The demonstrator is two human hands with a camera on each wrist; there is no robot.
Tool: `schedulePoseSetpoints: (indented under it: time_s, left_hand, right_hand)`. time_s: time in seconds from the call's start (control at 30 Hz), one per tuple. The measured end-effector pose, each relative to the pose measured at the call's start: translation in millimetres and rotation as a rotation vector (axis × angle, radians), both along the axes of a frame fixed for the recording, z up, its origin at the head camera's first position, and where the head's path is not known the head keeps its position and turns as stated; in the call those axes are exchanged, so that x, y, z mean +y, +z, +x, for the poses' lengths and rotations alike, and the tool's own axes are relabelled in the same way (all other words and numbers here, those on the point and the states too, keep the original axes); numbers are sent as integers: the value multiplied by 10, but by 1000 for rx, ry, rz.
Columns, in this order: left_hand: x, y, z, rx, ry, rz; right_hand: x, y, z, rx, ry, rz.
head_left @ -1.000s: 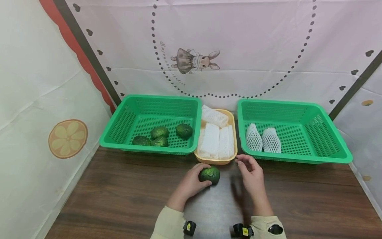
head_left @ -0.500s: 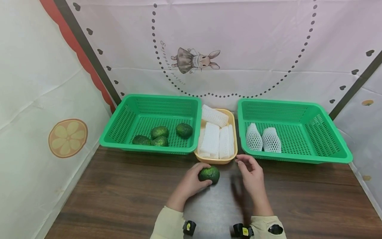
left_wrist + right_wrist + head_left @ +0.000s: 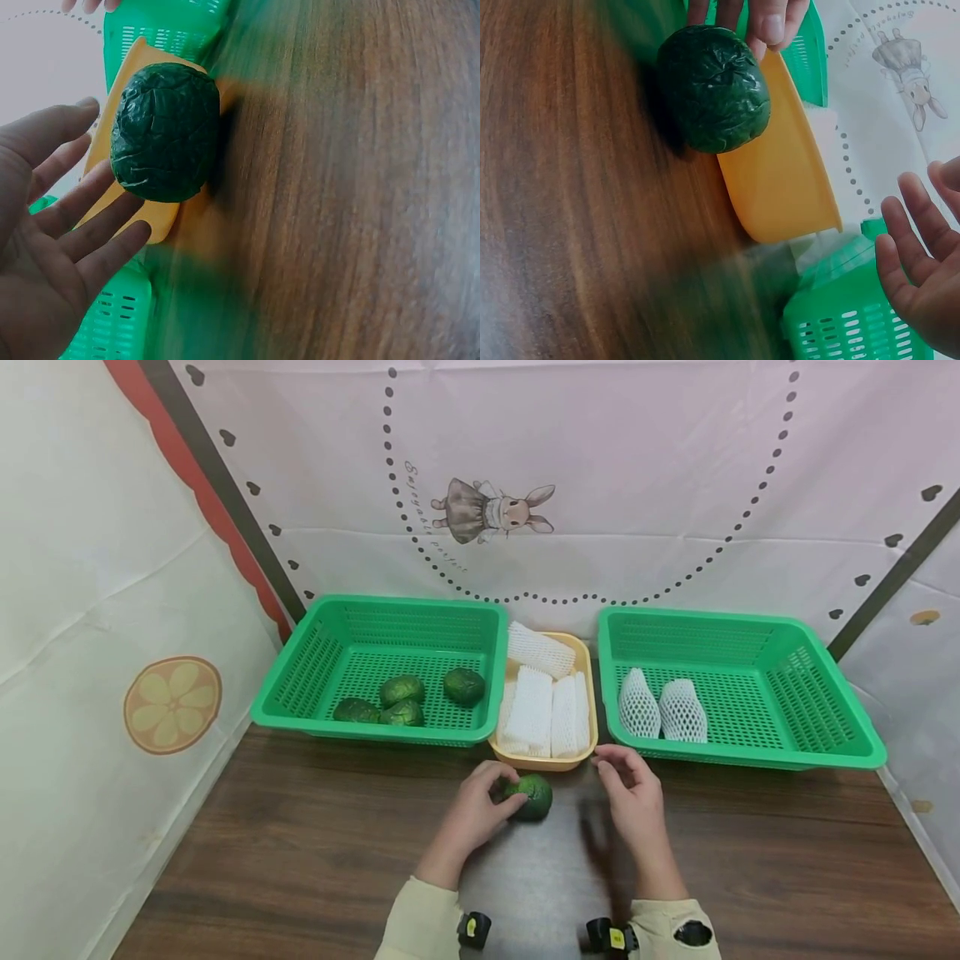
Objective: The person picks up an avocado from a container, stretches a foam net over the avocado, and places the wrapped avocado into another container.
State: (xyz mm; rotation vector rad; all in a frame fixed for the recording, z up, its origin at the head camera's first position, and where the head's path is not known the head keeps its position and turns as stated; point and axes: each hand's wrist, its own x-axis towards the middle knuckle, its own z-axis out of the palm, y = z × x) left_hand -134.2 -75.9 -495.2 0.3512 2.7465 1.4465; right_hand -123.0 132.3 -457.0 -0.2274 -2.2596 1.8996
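A dark green avocado (image 3: 536, 797) with a shiny, wrinkled surface lies on the wooden table in front of the yellow basket (image 3: 545, 765). My left hand (image 3: 474, 806) is at its left side, fingers loosely bent and thumb off it. In the left wrist view the fingertips are right beside the avocado (image 3: 166, 135); I cannot tell whether they still touch it. My right hand (image 3: 634, 795) hovers apart from the avocado, in front of the gap between the yellow basket and the right green basket. It holds nothing, with fingers loosely curved in the right wrist view.
The left green basket (image 3: 375, 732) holds several avocados (image 3: 402, 690). White foam net sleeves (image 3: 530, 706) lie in the yellow basket. In the right green basket (image 3: 795, 760) are two avocado-sized things in foam nets (image 3: 682, 712). A printed cloth (image 3: 637, 460) hangs behind.
My left hand has loosened its grip on the avocado and drawn slightly to the left, thumb coming away. The avocado stays in place. My right hand has hardly moved.
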Motion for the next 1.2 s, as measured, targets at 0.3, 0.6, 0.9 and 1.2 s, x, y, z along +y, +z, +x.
schedulePoseSetpoints:
  time_s: [0.3, 0.6, 0.9, 1.2]
  left_hand:
    - [-67, 30, -1, 76, 81, -4]
    - [-144, 65, 25, 46, 88, 17]
    - [-188, 76, 43, 36, 87, 24]
    - [-206, 72, 49, 13, 104, 23]
  right_hand:
    - [-64, 108, -107, 69, 61, 18]
    - [-217, 319, -477, 121, 198, 295]
    - [-312, 344, -856, 30, 366, 608]
    - [-411, 186, -1040, -53, 518, 743]
